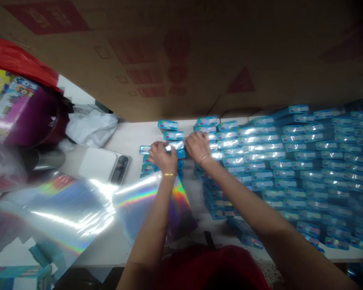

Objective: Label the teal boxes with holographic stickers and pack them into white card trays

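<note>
Many small blue boxes (260, 147) stand in rows over the right half of the white table (128, 133). A smaller group of the same boxes (174, 135) lies left of them. My left hand (163, 156), with a gold bangle, is over this smaller group, its fingers bent onto a box top. My right hand (197, 146), with a thin bracelet, rests at the left edge of the large group, fingers curled down against the boxes. Blur and the backs of my hands hide whether either one grips a box. Shiny holographic sheets (151, 201) lie under and left of my left forearm.
A large cardboard box (199, 60) walls off the back of the table. At the left are a white scale (101, 165), a white plastic bag (92, 128), a metal container (50, 158) and a purple tub (36, 117). One blue box (245, 233) lies near the front edge.
</note>
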`<action>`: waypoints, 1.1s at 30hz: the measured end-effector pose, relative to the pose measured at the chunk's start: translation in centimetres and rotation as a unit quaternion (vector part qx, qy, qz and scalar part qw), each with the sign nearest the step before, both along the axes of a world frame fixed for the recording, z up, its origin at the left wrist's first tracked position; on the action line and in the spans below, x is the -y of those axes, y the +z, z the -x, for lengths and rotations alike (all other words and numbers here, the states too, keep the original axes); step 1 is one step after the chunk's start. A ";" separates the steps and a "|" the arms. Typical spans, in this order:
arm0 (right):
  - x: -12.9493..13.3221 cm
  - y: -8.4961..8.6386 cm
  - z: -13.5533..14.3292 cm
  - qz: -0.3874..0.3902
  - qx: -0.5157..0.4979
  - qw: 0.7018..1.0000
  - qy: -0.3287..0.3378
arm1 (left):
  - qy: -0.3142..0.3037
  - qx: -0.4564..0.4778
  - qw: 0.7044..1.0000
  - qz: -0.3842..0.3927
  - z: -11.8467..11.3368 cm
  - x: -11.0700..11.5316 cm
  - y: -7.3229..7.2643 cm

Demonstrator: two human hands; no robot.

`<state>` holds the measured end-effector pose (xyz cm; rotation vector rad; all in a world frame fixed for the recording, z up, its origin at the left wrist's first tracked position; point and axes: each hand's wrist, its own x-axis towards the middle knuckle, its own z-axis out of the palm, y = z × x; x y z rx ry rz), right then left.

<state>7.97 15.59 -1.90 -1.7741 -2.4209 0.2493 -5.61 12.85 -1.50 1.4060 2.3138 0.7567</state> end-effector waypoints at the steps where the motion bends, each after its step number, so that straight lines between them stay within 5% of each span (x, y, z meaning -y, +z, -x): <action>1: 0.0 0.0 0.1 0.002 -0.002 1.000 0.002 | 0.009 0.001 1.000 0.002 0.2 -0.1 0.2; 9: 0.6 -0.2 0.2 0.024 -0.008 0.999 0.024 | 0.022 0.046 0.999 0.002 1.5 -0.8 1.0; 13: 3.1 2.5 1.1 -0.023 -0.036 0.999 -0.022 | -0.125 0.095 0.986 -0.046 5.9 1.7 2.7; 16: 6.4 3.9 3.9 0.010 -0.083 0.995 0.057 | -0.248 0.014 0.968 -0.028 10.2 4.9 3.9; 19: 9.6 3.0 7.4 0.076 -0.105 0.981 0.144 | -0.314 -0.083 0.946 0.021 12.8 7.7 3.7; 25: 11.7 -0.3 9.9 0.101 -0.102 0.984 0.109 | -0.346 -0.147 0.926 0.026 12.6 9.7 1.7; 33: 11.8 0.0 9.9 0.096 -0.146 0.982 0.069 | -0.368 -0.107 0.924 -0.022 12.4 11.6 1.7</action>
